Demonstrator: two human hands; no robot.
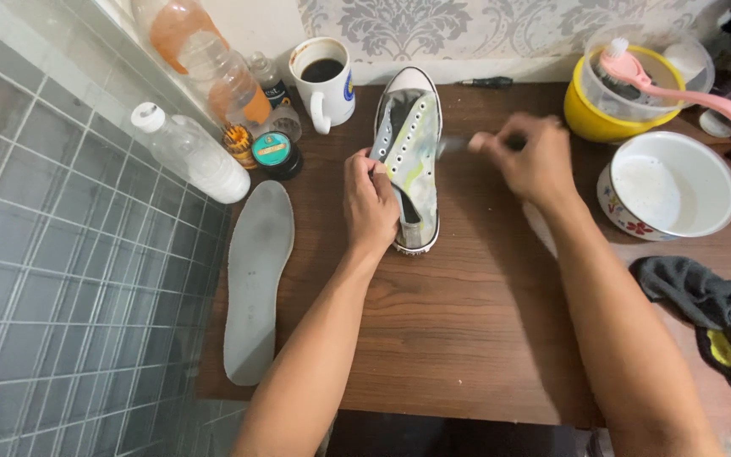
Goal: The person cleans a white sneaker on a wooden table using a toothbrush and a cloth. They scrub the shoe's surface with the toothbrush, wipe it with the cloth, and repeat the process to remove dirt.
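Sneaker (412, 152), white canvas, laces out, lies at upper centre of the frame on the brown wooden counter (467, 322), toe pointing to the top edge, heel toward the person. Left hand (371, 203) is closed on the sneaker's left side near the heel opening, fingers pinching the upper's edge. Right hand (530, 156) sits just right of the sneaker, fingers curled around a small brush (458, 144); the brush is motion-blurred, its tip at the eyelet row, contact can't be confirmed. Grey insole (257, 279) lies flat at centre left, well apart from the sneaker, along the counter's left edge next to the tiled wall (61, 254). Upper left: clear plastic bottle (192, 152) on its side, a taller bottle with orange liquid (213, 68), a small round tin with teal lid (274, 152). White mug (323, 80) with dark liquid stands just left of the sneaker's toe. Upper right: yellow bowl (585, 114) holding a clear container, pink long-handled brush (678, 89) laid across it. White enamel bowl (670, 186) below that, at right centre. Dark grey cloth (721, 313) bunched at lower right.
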